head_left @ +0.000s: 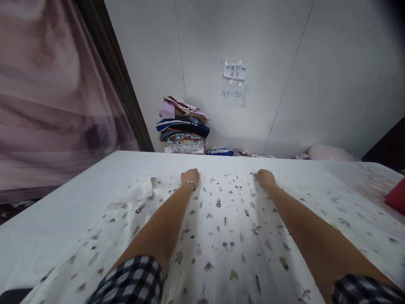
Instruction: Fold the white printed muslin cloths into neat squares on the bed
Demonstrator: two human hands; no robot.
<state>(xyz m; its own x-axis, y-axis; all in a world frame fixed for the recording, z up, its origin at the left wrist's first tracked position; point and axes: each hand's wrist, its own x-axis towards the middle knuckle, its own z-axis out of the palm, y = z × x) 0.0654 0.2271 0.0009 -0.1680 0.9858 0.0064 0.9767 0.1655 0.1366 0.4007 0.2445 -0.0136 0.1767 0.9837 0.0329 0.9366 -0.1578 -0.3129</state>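
Observation:
A thin white cloth (218, 219) printed with small grey, green and brown motifs lies spread over the white table. Both arms reach forward to its far edge. My left hand (190, 177), with a bracelet at the wrist, is closed on that edge left of the middle. To the right, my right hand (265, 178) pinches the same edge between thumb and fingers. Between the hands the cloth runs fairly flat. At the far left its corner is folded over, and the near part runs out of view at the bottom.
The white table (72, 196) ends at a pale wall with handwritten paper signs (234, 82). Behind its far edge stands a stack of folded fabrics (183, 124), with more cloth alongside. A pink curtain (57, 101) hangs at left; a red item (396, 196) is at right.

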